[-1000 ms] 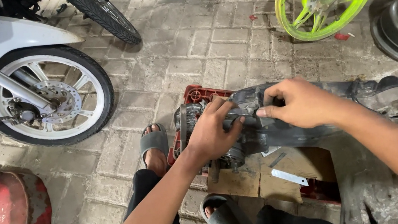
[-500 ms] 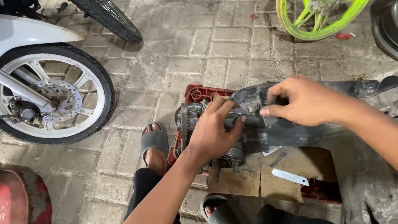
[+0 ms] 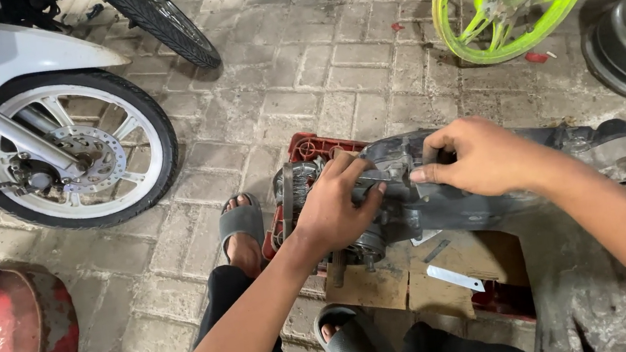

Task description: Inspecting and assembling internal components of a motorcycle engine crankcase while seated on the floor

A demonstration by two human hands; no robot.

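Hardly any shift since earlier frame, both hands stay put; white-rimmed motorcycle wheel (image 3: 59,151) well left of left hand (image 3: 337,213); grey engine casing (image 3: 489,186) on red crate (image 3: 310,148), under both hands; left curled gripping its end; right hand (image 3: 482,157) half-closed, pinching casing's top.

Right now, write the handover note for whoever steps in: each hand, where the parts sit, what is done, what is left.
Left hand: fingers curled over the near end of the dark grey engine housing, grip closed on it.
Right hand: pressed on top of the housing, fingers bent over its upper edge.
The housing lies across a red crate and cardboard sheet; a small flat metal piece lies on the cardboard.
Done: housing is steadied on the crate.
Left: nothing has visibly come off the housing; which part the fingers work on is hidden.
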